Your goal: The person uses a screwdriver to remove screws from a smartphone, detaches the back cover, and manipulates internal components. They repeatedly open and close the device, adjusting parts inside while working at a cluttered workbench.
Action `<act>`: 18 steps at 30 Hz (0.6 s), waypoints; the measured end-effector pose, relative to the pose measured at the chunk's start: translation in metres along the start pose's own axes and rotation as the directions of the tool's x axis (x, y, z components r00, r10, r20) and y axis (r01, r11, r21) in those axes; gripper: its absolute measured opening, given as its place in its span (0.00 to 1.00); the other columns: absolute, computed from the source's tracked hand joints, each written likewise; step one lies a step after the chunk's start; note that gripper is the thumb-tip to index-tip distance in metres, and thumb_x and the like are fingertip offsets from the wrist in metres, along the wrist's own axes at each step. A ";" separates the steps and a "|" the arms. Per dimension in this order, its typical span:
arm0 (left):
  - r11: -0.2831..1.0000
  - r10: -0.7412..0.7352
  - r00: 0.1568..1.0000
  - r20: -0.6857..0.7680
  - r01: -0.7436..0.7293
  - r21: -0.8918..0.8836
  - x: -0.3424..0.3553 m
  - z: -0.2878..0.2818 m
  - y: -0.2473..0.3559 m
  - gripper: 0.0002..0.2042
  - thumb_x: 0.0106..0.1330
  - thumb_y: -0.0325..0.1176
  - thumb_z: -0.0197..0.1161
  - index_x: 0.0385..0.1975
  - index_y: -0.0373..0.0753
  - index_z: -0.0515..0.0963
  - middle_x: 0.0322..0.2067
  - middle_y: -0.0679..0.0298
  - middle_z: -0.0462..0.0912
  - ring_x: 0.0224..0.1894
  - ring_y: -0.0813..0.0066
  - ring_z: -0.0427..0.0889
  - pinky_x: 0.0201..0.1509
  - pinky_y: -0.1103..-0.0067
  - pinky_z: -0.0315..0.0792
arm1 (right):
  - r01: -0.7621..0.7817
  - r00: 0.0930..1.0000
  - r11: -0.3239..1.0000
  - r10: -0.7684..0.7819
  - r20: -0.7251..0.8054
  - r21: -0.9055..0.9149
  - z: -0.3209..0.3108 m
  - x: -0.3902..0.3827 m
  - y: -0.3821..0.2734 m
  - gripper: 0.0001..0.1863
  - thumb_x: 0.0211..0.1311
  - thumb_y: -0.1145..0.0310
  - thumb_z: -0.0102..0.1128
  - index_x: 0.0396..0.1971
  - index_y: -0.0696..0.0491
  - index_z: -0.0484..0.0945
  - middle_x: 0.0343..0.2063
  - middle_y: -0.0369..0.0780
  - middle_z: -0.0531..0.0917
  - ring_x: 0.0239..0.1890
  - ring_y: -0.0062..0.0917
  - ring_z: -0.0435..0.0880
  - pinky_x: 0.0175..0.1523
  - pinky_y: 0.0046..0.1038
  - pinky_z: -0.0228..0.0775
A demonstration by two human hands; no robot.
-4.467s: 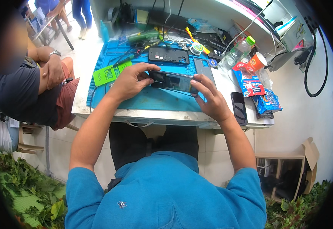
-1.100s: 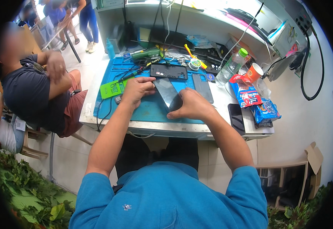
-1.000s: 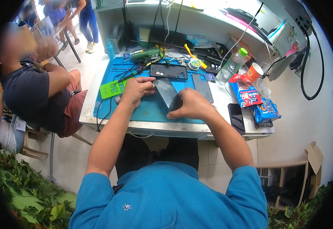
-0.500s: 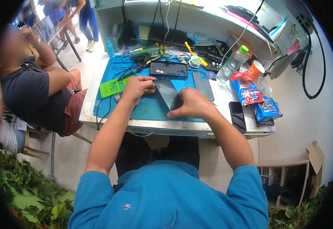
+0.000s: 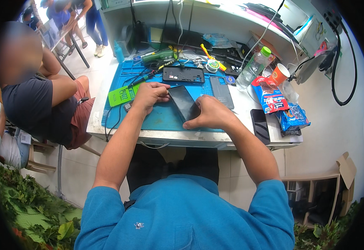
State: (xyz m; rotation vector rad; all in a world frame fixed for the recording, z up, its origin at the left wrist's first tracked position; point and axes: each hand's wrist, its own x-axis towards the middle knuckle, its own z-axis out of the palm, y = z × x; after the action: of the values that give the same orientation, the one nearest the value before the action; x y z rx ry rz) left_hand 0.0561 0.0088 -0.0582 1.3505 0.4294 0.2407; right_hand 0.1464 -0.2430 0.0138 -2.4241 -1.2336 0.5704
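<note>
Over the blue work mat (image 5: 161,120) I hold a dark phone screen panel (image 5: 183,102), tilted, between both hands. My left hand (image 5: 150,98) is closed, pinching the panel's upper left corner with thumb and fingers. My right hand (image 5: 214,113) grips its lower right edge, thumb at the near corner; the other fingers are partly hidden behind it. Just beyond lies an opened black phone housing (image 5: 183,75). A grey phone back cover (image 5: 222,92) rests right of the panel. Near my left hand are a green packet (image 5: 122,95) and a small dark square piece (image 5: 127,106).
Tools, cables and a solder spool (image 5: 212,66) crowd the desk's back. On the right stand a plastic bottle (image 5: 253,68) and a paper cup (image 5: 279,75), beside snack packets (image 5: 269,98) and a black phone (image 5: 260,126). A seated person (image 5: 44,100) is close on the left.
My hands and the screen panel stay almost still. The seated person on the left has lowered the raised arm and shifted the head slightly.
</note>
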 end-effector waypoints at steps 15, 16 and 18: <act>0.995 -0.087 0.993 0.081 0.091 -0.049 -0.002 -0.009 0.011 0.11 0.69 0.24 0.71 0.48 0.28 0.85 0.39 0.57 0.90 0.38 0.73 0.92 0.46 0.78 0.90 | 0.028 0.999 0.998 -0.027 -0.019 0.051 -0.006 -0.011 -0.001 0.45 0.37 0.43 0.87 0.43 0.71 0.86 0.46 0.60 0.87 0.52 0.52 0.87 0.61 0.43 0.79; 0.993 -0.095 0.990 0.101 0.102 -0.062 -0.002 -0.011 0.011 0.11 0.69 0.23 0.71 0.48 0.28 0.85 0.40 0.57 0.89 0.39 0.73 0.92 0.47 0.78 0.90 | 0.038 0.999 0.997 -0.036 -0.032 0.060 -0.005 -0.012 0.001 0.45 0.37 0.44 0.87 0.43 0.71 0.86 0.46 0.60 0.87 0.52 0.52 0.87 0.61 0.43 0.79; 0.990 -0.110 0.985 0.129 0.121 -0.079 0.000 -0.013 0.013 0.11 0.68 0.22 0.71 0.47 0.27 0.85 0.41 0.57 0.89 0.40 0.71 0.92 0.48 0.77 0.91 | 0.058 0.997 0.995 -0.054 -0.059 0.079 -0.002 -0.013 0.005 0.45 0.37 0.44 0.88 0.44 0.72 0.86 0.47 0.60 0.87 0.53 0.52 0.87 0.61 0.43 0.79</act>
State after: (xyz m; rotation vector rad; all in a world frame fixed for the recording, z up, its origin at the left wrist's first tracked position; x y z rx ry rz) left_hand 0.0513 0.0233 -0.0481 1.2437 0.3870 0.0774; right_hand 0.1441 -0.2567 0.0154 -2.3158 -1.2275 0.5207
